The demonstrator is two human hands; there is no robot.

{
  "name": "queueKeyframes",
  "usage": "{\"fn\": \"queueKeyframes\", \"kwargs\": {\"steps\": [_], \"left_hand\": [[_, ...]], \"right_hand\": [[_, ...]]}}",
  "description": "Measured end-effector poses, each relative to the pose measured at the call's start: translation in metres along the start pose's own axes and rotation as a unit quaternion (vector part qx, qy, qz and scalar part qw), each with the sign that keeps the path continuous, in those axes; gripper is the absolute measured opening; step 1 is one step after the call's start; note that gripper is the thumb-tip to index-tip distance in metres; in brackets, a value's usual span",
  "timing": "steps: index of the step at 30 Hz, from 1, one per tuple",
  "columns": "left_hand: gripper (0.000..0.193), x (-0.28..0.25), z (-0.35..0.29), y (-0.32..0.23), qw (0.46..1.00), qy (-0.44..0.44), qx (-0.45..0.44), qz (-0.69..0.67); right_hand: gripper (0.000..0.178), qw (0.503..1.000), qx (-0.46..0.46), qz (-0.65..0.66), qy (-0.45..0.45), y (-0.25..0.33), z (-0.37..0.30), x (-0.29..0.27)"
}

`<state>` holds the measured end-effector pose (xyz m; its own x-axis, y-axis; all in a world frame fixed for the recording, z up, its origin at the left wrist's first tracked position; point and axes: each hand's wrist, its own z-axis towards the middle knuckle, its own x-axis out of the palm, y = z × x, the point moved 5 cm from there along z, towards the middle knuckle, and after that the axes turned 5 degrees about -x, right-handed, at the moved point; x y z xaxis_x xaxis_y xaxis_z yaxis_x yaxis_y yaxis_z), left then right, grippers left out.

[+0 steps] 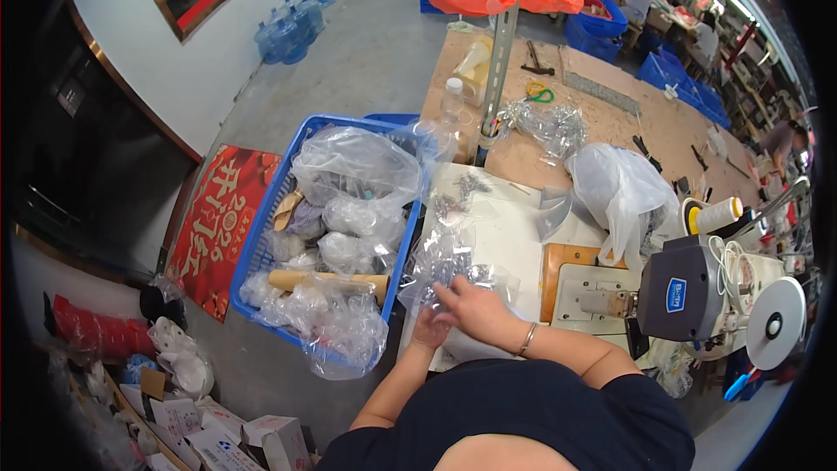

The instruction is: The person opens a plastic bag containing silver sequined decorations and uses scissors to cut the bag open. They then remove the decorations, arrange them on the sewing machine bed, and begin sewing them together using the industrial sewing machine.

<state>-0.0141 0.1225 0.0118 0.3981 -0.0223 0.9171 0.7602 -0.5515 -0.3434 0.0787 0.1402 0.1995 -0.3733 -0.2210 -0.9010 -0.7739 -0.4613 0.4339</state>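
My two hands meet at the left edge of the pale work table, over a heap of clear plastic bags [443, 253]. My right hand [484, 312], with a bangle [527, 338] at the wrist, has its fingers stretched apart toward the near end of the bags. Close beside it, my left hand [429, 329] is curled, its fingertips partly covered by the right hand. Whether it grips a bit of plastic is hidden. Small grey pieces [473, 183] lie on the table beyond the bags.
A blue basket [248, 249] full of plastic-wrapped bundles stands left of the table. To the right is a sewing machine [684, 288] with a thread cone [719, 215]. A white plastic bag [619, 192] sits behind it. A metal post [500, 78] rises ahead. Cardboard boxes [270, 440] lie lower left.
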Motion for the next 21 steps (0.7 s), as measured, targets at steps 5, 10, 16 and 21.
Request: {"fn": "queueKeyframes", "kwargs": {"steps": [5,10,16,21], "left_hand": [[0.098,0.012,-0.008,-0.017,0.993,0.101,0.001,-0.053],[0.085,-0.027,-0.011,-0.021,0.995,0.055,-0.019,-0.086],[0.088,-0.026,0.011,-0.046,0.998,0.043,-0.015,-0.046],[0.088,0.0,-0.005,-0.056,0.997,0.034,0.025,-0.061]], "right_hand": [[0.057,0.997,-0.055,0.044,-0.009,0.005,0.01,0.013],[0.064,0.993,-0.068,0.089,0.037,0.017,0.02,0.002],[0.033,0.864,-0.044,0.501,0.021,-0.055,0.047,-0.086],[0.03,0.566,0.392,0.694,-0.21,-0.266,0.093,0.059]]}}
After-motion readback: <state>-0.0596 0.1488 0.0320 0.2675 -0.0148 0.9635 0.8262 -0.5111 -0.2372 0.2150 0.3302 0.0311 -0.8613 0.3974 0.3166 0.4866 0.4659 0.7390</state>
